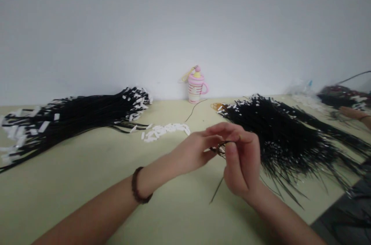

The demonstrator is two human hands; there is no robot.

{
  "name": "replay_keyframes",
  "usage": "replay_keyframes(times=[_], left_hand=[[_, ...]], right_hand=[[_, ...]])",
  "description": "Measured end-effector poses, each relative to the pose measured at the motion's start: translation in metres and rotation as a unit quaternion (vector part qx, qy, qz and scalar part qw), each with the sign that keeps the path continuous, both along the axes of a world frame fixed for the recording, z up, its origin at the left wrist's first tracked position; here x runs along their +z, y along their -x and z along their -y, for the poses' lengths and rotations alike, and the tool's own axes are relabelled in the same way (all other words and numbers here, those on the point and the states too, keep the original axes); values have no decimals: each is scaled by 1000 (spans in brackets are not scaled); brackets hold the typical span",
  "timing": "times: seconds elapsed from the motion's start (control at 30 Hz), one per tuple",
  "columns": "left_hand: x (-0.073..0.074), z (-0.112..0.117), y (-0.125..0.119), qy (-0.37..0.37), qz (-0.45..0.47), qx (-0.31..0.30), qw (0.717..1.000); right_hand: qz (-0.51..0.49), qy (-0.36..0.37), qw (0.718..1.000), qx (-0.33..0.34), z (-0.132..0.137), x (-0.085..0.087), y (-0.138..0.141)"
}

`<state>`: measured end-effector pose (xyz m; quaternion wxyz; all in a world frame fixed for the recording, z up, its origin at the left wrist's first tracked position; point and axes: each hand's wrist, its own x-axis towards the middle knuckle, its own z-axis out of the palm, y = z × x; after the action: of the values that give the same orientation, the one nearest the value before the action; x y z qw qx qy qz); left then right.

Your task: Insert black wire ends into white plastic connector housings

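Close together over the pale table (121, 202), both of my hands are closed on one thin dark cord (220, 148), which is looped between the fingers. My left hand (194, 152), with a brown bead bracelet (135, 185) at its wrist, pinches one side of the loop. On the other side, my right hand (243, 160) pinches the cord between thumb and index finger. A tail of cord hangs down below the right hand. Just behind the hands lies a small heap of short white tube pieces (166, 130).
A long bundle of black cords with white ends (87, 111) lies at left, another big pile of black cords (275, 129) at right. A pink cup-shaped trinket (196, 86) stands against the wall. At the far right a co-worker's hand (355, 113) rests near dark strands.
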<state>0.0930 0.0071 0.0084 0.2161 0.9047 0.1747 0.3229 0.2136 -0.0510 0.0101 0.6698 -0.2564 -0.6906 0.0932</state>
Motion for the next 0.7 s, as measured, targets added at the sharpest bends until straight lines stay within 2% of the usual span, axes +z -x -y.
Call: replay_keyframes(times=[0.03,0.1,0.17,0.23,0.33,0.43,0.5,0.57,0.63,0.7], left_hand=[[5,-5,2,-2,-5,14,1000],[17,-13,13,4,-83,16,996],[30,-16,30,19,-127,1,992],[43,-15,45,21,-125,21,992],[58,-9,57,24,-24,104,994],[68,-5,62,89,156,168,969],[73,-5,65,140,255,175,941],[79,-5,70,165,315,179,917],[84,-6,76,174,339,190,905],[89,-9,82,202,351,189,895]], right_hand=[[-28,3,999,-25,-6,1,-6],[-85,28,995,-53,-19,1,-18],[-118,83,988,-52,-32,-2,-28],[-114,148,982,-35,-42,-6,-34],[-15,242,970,6,-46,-10,-34],[144,304,937,96,-39,-11,-25],[205,322,910,162,-32,-11,-18],[222,333,893,208,-26,-12,-13],[232,341,875,254,-22,-13,-12],[260,349,839,327,-20,-13,-13]])
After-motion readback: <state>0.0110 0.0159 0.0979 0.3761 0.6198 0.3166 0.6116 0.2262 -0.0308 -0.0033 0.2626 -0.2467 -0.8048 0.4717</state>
